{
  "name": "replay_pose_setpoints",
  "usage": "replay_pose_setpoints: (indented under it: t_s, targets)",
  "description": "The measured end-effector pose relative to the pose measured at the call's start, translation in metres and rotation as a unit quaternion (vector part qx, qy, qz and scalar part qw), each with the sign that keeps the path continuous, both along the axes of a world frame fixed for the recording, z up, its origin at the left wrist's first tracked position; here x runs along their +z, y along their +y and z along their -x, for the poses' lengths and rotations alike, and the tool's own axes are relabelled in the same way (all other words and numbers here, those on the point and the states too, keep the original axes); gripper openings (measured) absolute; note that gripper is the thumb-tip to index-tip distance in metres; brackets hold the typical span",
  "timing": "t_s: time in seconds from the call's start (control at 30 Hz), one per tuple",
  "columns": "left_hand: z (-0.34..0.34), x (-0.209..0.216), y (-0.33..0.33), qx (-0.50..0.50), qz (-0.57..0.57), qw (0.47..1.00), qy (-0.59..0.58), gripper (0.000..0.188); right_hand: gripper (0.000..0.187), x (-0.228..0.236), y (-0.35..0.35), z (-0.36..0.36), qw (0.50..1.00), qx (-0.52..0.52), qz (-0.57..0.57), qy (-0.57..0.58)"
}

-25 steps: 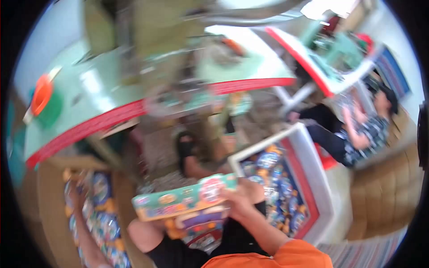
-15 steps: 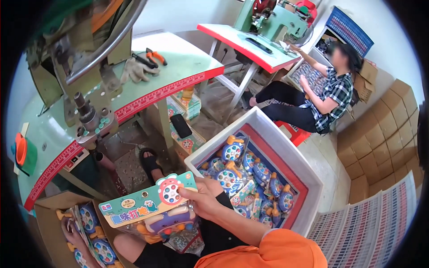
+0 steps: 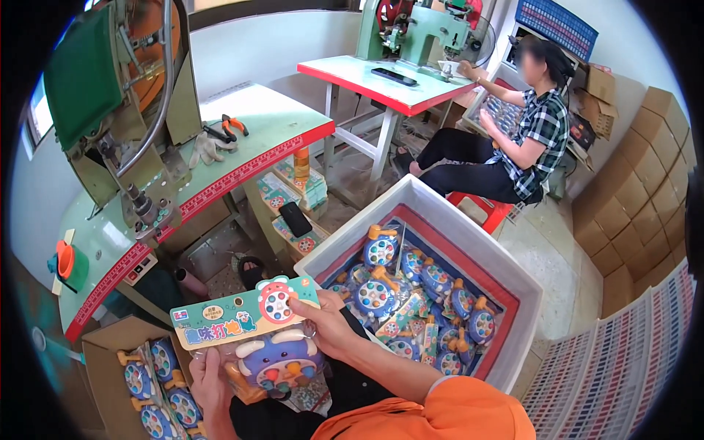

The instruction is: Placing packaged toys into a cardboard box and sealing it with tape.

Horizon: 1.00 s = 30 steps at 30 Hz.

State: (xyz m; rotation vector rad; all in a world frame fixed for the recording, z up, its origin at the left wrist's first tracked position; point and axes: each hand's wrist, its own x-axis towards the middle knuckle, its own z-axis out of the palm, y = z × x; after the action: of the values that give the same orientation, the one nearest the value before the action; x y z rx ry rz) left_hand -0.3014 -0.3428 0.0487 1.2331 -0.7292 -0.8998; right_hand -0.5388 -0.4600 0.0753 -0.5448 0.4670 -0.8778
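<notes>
A bagged toy (image 3: 282, 359), blue with coloured buttons, hangs from a green printed header card (image 3: 227, 320) above my lap. My right hand (image 3: 331, 323) pinches the right end of the card, thumb on top. At the lower left side of the bag, my left hand (image 3: 210, 381) grips its edge; part of its fingers is hidden behind the package. Left of that hand stands an open cardboard box (image 3: 110, 339) with several bagged blue toys (image 3: 163, 392). A white bin (image 3: 513, 279) to the right holds many similar toys (image 3: 375, 297).
A green-topped table (image 3: 253, 110) carries a press machine (image 3: 150, 209), pliers (image 3: 233, 126), a glove (image 3: 209, 149) and an orange-green cup (image 3: 72, 265). Stacked header cards (image 3: 312, 187) and a phone (image 3: 295, 218) lie below. A co-worker (image 3: 539, 125) sits at another machine (image 3: 433, 37). Cartons (image 3: 631, 198) stand right.
My left hand has come out of the cardboard box and taken the bag's left side. The card is now held more level, with the toy's front showing. My view has shifted.
</notes>
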Motion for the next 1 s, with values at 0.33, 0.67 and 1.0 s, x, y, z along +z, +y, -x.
replay_pose_setpoints:
  t_s: [0.33, 0.67, 1.0]
  targets:
    - [-0.009, 0.02, 0.003, 0.112, -0.007, 0.994, 0.006, 0.022, 0.027, -0.019, 0.024, 0.003, 0.861, 0.076, 0.419, 0.277]
    - [0.058, -0.023, 0.026, -0.049, 0.03, 0.99, 0.129, 0.074, 0.039, -0.064, 0.019, 0.028, 0.951, -0.129, 0.095, 0.266]
    - [0.029, -0.028, 0.117, 0.066, 0.035, 0.996, 0.043, 0.097, 0.049, -0.063, 0.056, -0.041, 0.969, -0.005, 0.135, 0.207]
